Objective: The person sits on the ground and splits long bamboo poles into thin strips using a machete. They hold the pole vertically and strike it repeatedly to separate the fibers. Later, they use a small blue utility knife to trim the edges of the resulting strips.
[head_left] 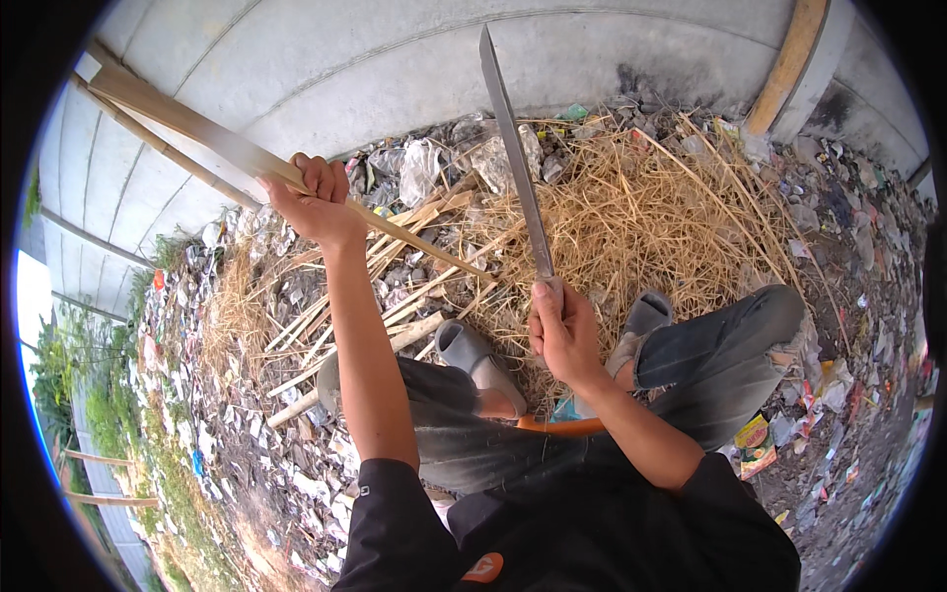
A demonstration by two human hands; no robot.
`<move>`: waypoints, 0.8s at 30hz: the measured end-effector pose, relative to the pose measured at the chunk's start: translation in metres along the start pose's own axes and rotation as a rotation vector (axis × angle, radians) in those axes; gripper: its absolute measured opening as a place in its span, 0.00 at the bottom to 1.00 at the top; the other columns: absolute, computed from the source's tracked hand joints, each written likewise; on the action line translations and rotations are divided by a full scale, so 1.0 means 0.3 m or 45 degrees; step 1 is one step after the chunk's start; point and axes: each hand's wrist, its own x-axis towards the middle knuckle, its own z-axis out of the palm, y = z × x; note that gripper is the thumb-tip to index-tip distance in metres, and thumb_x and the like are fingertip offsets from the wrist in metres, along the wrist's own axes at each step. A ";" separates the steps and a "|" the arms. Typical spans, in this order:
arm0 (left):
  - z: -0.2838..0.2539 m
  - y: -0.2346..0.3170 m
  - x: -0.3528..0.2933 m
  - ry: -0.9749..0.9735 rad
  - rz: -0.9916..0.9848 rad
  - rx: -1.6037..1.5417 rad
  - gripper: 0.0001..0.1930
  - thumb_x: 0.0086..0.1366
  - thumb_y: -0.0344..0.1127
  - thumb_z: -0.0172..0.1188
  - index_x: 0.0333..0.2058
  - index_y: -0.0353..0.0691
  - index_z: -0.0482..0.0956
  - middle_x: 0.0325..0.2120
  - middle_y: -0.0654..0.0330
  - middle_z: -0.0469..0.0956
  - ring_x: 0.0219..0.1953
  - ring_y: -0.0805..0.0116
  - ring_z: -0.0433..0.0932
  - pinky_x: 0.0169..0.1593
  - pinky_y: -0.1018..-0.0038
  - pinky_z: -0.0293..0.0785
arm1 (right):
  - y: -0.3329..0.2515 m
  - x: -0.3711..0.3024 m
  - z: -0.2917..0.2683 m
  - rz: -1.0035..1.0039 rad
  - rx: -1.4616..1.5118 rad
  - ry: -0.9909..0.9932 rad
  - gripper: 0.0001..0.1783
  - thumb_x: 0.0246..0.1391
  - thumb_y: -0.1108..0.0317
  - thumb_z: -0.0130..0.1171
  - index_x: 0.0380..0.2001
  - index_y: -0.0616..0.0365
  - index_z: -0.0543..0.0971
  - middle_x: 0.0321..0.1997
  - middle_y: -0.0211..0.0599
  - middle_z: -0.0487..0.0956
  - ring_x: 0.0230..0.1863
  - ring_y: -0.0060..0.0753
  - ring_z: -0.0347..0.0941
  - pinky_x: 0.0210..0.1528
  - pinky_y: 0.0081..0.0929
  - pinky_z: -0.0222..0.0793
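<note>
Much litter (316, 481) and straw (641, 197) covered the ground (261, 538) beside a far grey wall (395, 64); well apart, the left hand (318, 205) clasped a pale strip (212, 141) slanting far left, the right hand (567, 333) a long knife (516, 148) pointing far.

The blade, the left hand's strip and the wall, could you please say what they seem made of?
Blade: probably steel, dull grey, thin and straight-edged.
Strip: likely split bamboo or wood, matte tan with straight edges.
Wall: apparently concrete, matte grey, with slab-like joint lines.
</note>
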 end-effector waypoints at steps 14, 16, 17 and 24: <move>0.070 -0.052 0.024 -0.172 -0.097 -0.103 0.29 0.72 0.66 0.43 0.25 0.46 0.58 0.18 0.70 0.54 0.17 0.80 0.47 0.21 0.79 0.45 | 0.155 0.080 -0.041 0.207 -0.389 0.051 0.25 0.68 0.49 0.54 0.27 0.59 0.75 0.17 0.26 0.71 0.19 0.16 0.69 0.22 0.26 0.63; 0.050 -0.064 0.033 -0.168 -0.103 -0.105 0.29 0.72 0.66 0.44 0.25 0.46 0.59 0.18 0.70 0.54 0.17 0.80 0.47 0.21 0.79 0.46 | 0.065 0.063 0.024 0.048 -0.270 0.013 0.24 0.68 0.50 0.55 0.28 0.61 0.76 0.18 0.27 0.72 0.23 0.16 0.71 0.26 0.27 0.65; 0.052 -0.064 0.032 -0.167 -0.106 -0.111 0.29 0.72 0.66 0.44 0.25 0.46 0.58 0.18 0.70 0.54 0.17 0.80 0.47 0.21 0.79 0.46 | 0.036 0.048 0.049 -0.032 -0.160 -0.012 0.23 0.68 0.50 0.56 0.28 0.61 0.75 0.18 0.28 0.72 0.23 0.16 0.70 0.26 0.26 0.64; 0.081 -0.050 0.031 -0.009 -0.128 -0.036 0.29 0.72 0.66 0.43 0.27 0.44 0.61 0.18 0.70 0.54 0.17 0.80 0.47 0.21 0.80 0.45 | 0.602 -0.085 -0.106 0.171 -0.784 0.148 0.24 0.66 0.52 0.57 0.29 0.66 0.76 0.16 0.41 0.73 0.19 0.40 0.72 0.28 0.39 0.68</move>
